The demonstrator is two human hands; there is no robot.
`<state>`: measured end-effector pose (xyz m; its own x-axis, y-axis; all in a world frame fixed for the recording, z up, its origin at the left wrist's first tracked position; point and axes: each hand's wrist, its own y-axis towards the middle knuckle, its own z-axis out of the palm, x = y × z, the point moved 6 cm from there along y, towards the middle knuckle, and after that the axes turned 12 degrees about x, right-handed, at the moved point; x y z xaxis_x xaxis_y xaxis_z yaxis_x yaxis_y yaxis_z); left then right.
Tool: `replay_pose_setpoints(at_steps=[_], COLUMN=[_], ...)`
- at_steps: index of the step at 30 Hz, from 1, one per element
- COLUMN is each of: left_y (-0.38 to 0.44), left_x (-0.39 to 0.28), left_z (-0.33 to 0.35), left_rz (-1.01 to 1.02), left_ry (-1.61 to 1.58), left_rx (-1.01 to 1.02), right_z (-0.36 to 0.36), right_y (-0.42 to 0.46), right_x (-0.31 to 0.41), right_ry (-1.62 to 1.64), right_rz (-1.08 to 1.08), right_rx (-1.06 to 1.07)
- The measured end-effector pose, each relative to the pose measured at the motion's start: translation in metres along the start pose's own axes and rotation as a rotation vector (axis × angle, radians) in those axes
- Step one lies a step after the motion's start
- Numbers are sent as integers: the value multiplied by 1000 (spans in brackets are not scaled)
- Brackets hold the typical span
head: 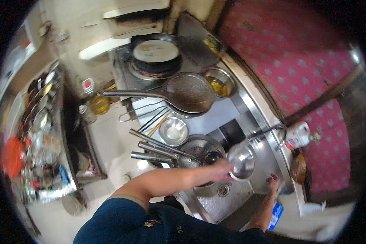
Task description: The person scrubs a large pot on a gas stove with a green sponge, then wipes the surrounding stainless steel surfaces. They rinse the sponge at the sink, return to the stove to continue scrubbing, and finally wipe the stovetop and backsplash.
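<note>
My left hand [223,170] grips the rim of a shiny metal bowl [241,161], tilted over the stainless-steel sink [236,195]. To the right, over the sink's edge, my right hand [273,182] is raised with bent fingers apart, nothing clearly in it. Left of the bowl is a perforated metal strainer [193,149]; several metal handles point left nearby. The faucet [267,131] reaches over the sink. Beyond the strainer are a small metal bowl [174,131] and a long-handled, dark round pan or ladle [190,93].
A stove with a pale-topped round pan [156,52] stands at the back, beside a metal pot [221,82] with yellow contents. A white jug [298,135] is on the right ledge. Oil bottles [100,104] stand at left, near a crowded shelf [71,180].
</note>
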<state>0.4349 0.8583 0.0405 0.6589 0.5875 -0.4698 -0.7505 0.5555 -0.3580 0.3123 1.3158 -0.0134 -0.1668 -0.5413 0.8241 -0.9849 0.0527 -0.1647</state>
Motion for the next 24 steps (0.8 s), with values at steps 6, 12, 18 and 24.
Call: replay_pose_setpoints(at_steps=[6, 12, 18, 24], left_y=[-117, -262, -319, -327], left_x=[-166, -344, -487, -613], left_z=[-17, -89, -197, -310], left_rz=[170, 420, 547, 601], left_ry=[110, 151, 213, 456], left_rx=[102, 32, -80, -369], right_z=[33, 88, 128, 249], right_y=[-168, -248, -254, -179], right_x=[33, 73, 161, 371], right_ry=[9, 66, 259, 79], right_rz=[176, 172, -55, -177], right_rx=[-222, -334, -389, -343])
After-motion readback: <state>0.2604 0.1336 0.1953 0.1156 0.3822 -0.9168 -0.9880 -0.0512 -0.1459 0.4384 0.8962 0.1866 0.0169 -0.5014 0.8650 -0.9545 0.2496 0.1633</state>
